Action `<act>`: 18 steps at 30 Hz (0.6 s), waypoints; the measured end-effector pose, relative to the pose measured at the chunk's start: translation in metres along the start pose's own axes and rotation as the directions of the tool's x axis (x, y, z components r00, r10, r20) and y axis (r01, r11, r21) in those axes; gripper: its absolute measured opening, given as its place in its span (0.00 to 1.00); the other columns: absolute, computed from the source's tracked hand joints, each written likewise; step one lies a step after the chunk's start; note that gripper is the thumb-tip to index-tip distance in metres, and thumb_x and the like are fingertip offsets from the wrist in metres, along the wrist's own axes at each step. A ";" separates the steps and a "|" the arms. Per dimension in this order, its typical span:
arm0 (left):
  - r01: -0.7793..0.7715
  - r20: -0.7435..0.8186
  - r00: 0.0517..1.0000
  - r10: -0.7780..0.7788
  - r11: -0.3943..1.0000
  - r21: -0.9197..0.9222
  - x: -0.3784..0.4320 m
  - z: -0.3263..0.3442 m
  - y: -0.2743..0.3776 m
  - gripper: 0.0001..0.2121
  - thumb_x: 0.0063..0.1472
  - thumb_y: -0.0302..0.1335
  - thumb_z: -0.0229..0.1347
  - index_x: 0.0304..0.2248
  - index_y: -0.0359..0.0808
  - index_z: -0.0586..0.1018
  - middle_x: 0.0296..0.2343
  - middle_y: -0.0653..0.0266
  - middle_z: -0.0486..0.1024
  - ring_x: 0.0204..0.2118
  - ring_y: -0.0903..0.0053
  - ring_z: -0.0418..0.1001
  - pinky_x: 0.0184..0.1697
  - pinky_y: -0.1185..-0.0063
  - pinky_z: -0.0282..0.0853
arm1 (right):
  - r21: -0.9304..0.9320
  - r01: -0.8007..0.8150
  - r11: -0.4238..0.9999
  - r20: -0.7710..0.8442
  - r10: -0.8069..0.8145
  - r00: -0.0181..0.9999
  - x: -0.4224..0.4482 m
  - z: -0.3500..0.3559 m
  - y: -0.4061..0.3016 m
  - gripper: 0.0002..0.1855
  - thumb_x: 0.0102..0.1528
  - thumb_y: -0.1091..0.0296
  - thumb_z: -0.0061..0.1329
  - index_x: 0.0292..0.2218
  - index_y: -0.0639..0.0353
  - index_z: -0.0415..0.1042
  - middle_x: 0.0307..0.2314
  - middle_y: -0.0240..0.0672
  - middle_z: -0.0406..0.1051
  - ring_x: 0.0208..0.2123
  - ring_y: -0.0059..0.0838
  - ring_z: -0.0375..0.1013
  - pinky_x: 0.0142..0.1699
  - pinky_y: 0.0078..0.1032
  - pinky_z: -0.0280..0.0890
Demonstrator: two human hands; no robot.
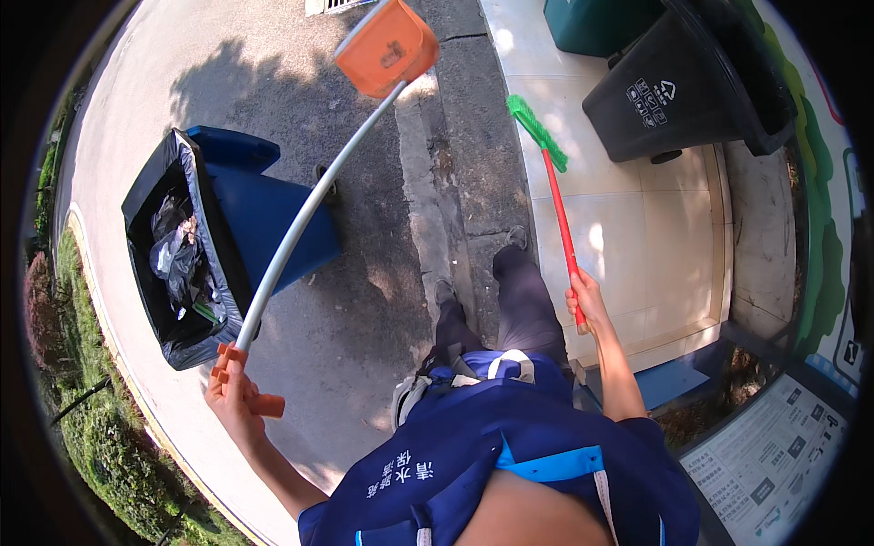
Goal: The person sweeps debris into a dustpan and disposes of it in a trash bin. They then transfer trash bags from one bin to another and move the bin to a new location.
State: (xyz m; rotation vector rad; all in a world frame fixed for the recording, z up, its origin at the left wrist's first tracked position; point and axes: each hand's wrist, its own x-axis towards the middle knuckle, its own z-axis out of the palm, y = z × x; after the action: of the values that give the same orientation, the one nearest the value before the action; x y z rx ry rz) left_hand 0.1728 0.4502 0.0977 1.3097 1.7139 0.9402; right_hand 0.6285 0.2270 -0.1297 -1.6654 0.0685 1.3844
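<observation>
My left hand (235,403) grips the orange handle of a long-handled dustpan (386,51). Its grey metal pole slants up and away to an orange pan, which appears raised off the pavement. In my right hand (588,299) is the lower end of a red stick, the handle of a small broom (564,225) with green bristles. The bristle head points away from me, over the pale tiled platform (614,225); whether it touches the tiles I cannot tell.
A blue wheeled bin (273,225), lined with a black bag and holding rubbish bags (179,252), stands at left. On the platform are a black bin (655,95) and a green bin (590,27). The platform edge runs beside my feet. An information board (771,457) stands at lower right.
</observation>
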 end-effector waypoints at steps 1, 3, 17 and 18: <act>-0.010 0.051 0.999 0.003 0.989 0.145 0.014 0.021 0.003 0.11 0.54 0.28 0.53 0.34 0.30 0.75 0.11 0.78 0.59 0.11 0.94 0.53 0.14 0.93 0.47 | -0.088 0.002 0.996 -0.010 -0.003 1.000 0.015 0.001 -0.010 0.16 0.58 0.61 0.33 0.47 0.54 0.56 0.14 0.25 0.56 0.10 0.11 0.53 0.12 0.11 0.52; -0.003 0.212 0.976 -0.045 0.975 0.223 0.037 0.081 -0.001 0.09 0.53 0.26 0.54 0.33 0.30 0.76 0.16 0.74 0.67 0.15 0.93 0.57 0.17 0.92 0.49 | -0.238 0.006 0.971 -0.003 -0.007 1.000 0.049 -0.001 -0.033 0.19 0.58 0.63 0.32 0.51 0.53 0.53 0.14 0.25 0.57 0.09 0.12 0.53 0.12 0.13 0.52; -0.664 0.741 0.669 0.059 0.494 0.561 0.131 0.316 -0.031 0.06 0.45 0.27 0.57 0.25 0.35 0.79 0.18 0.58 0.74 0.17 0.71 0.71 0.21 0.81 0.64 | -0.722 0.135 0.679 -0.128 -0.322 0.938 0.187 0.061 0.060 0.24 0.53 0.69 0.36 0.51 0.57 0.51 0.21 0.49 0.69 0.23 0.46 0.70 0.28 0.37 0.65; -0.706 0.777 0.628 0.046 0.453 0.545 0.141 0.313 -0.032 0.06 0.46 0.25 0.58 0.26 0.34 0.79 0.20 0.62 0.76 0.18 0.78 0.72 0.22 0.85 0.65 | -0.538 -0.006 0.843 -0.107 -0.061 0.992 0.157 0.067 0.055 0.24 0.54 0.68 0.36 0.52 0.55 0.50 0.17 0.41 0.66 0.17 0.36 0.66 0.22 0.30 0.62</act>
State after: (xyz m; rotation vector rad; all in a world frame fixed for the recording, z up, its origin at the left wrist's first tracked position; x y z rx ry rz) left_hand 0.4154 0.6135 -0.0856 2.4211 1.1963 -0.3218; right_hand 0.6048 0.3182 -0.2824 -2.2047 -0.3044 1.3539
